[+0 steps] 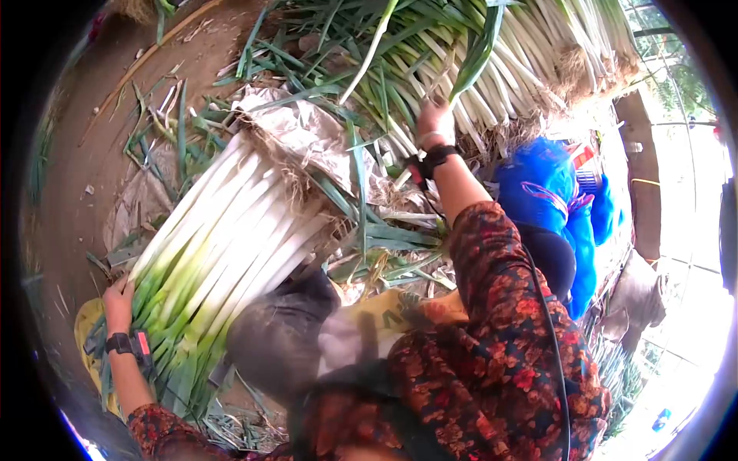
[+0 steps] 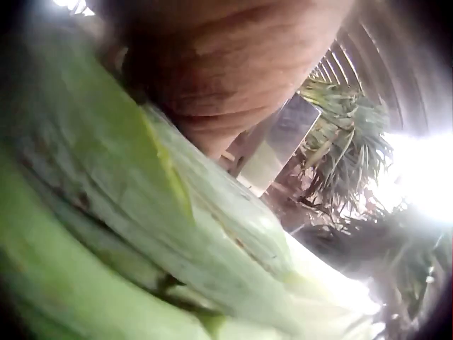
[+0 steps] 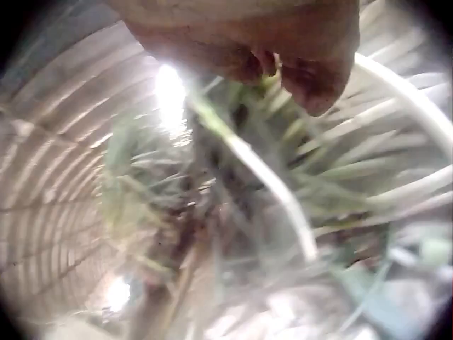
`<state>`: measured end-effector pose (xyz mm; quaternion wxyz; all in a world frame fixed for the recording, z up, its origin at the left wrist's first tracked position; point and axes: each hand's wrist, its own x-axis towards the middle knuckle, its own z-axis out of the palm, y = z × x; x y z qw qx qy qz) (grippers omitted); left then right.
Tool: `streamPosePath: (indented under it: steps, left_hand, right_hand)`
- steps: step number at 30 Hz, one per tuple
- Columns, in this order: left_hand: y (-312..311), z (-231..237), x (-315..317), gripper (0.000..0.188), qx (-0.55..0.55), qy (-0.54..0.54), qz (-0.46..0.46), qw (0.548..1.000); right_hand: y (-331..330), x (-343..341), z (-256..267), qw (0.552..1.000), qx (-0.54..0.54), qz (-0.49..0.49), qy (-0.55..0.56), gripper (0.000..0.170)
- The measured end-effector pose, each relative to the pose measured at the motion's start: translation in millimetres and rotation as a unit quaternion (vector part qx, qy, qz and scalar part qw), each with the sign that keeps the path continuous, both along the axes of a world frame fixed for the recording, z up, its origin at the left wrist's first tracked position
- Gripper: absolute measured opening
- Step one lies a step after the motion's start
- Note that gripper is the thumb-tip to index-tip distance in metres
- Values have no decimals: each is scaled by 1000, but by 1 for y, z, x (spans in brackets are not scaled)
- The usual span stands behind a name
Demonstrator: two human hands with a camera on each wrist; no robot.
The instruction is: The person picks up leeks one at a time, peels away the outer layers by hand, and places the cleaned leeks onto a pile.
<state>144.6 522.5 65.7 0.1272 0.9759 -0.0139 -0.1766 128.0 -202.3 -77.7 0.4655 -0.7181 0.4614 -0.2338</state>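
White-stemmed leeks (image 1: 223,223) lie in a thick layer at the left, roots toward the upper right and green leaves toward the lower left. My left hand (image 1: 119,307) touches their outer edge where white turns green; its fingers are mostly hidden. The left wrist view has this hand (image 2: 241,64) against broad green leaves (image 2: 141,205). At the upper pile of leeks (image 1: 507,77), my right hand (image 1: 436,123) pinches a leek by its green part. In the right wrist view, the fingertips of that hand (image 3: 248,35) are close together around green leaf.
A crumpled whitish sheet (image 1: 300,131) with loose leaves around it lies between the two groups of leeks. A blue bundle (image 1: 538,180) is right of my right forearm. Brown soil (image 1: 84,192) with scattered trimmings stretches along the left, and a long thin stick (image 1: 146,58) crosses it.
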Motion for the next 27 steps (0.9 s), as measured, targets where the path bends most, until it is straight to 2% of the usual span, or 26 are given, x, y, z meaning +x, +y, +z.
streamPosePath:
  steps: [2,3,4,5,6,8,9,10,11,12,14,15,16,17,19,20,21,22,23,24,25,27]
  left_hand:
    - [11,-5,5,36,-9,3,-9,1000]
    - [4,1,6,35,11,20,2,1000]
    - [-1,7,7,34,8,41,9,999]
    - [-3,11,9,34,3,58,18,998]
    - [-8,13,9,34,-2,75,26,997]
    - [-19,14,6,33,68,44,-14,997]
    - [-22,16,4,32,103,27,-35,994]
    - [-26,21,7,32,137,6,-58,989]
    - [-43,28,5,31,185,-16,-67,980]
    - [-58,28,7,32,249,-12,-53,967]
    - [-81,23,14,33,376,5,-21,926]
    - [-88,24,16,33,363,1,24,931]
    - [-80,17,21,34,347,-41,15,937]
    - [-116,38,17,34,343,-7,4,939]
    - [-163,50,19,36,258,0,-31,966]
    - [-204,63,8,40,227,-49,-77,970]
    - [-222,61,1,53,37,-139,-138,980]
    - [-268,91,-25,65,-7,-221,-210,952]
    - [-296,110,-42,72,16,-345,-303,888]
    - [-315,124,-53,61,39,-469,-370,801]
    - [-343,118,-46,43,7,-623,-368,690]
    - [-336,125,-65,31,133,-616,-386,673]
  right_hand:
    - [-73,-18,-85,967,28,10,255,45]
    - [-128,-27,-180,893,-129,215,373,46]
    - [-180,-35,-269,764,-330,363,420,48]
    - [-135,-37,-225,903,-113,235,341,44]
    - [-85,-39,-172,978,62,47,192,40]
    - [-113,-39,-243,980,37,62,184,35]
    - [-85,-37,-211,990,122,-7,72,35]
    - [-46,-39,-159,975,203,-78,-46,35]
    - [-36,-47,-127,971,220,-90,-4,33]
    - [-37,-60,-151,995,74,-51,-33,35]
    - [-6,-83,-90,980,167,-32,-106,34]
    - [5,-99,-67,964,228,-3,-140,32]
    - [16,-109,-47,941,289,34,-174,31]
    - [27,-116,-31,938,285,72,-183,24]
    - [65,-133,17,909,340,150,-189,24]
    - [84,-142,36,892,362,197,-185,23]
    - [105,-148,57,877,388,226,-171,24]
    - [121,-155,71,864,407,260,-146,24]
    - [139,-162,93,852,397,318,-122,24]
    - [154,-167,115,840,382,374,-98,25]
    - [164,-167,135,809,385,436,-82,27]
    - [177,-171,157,747,385,539,-61,33]
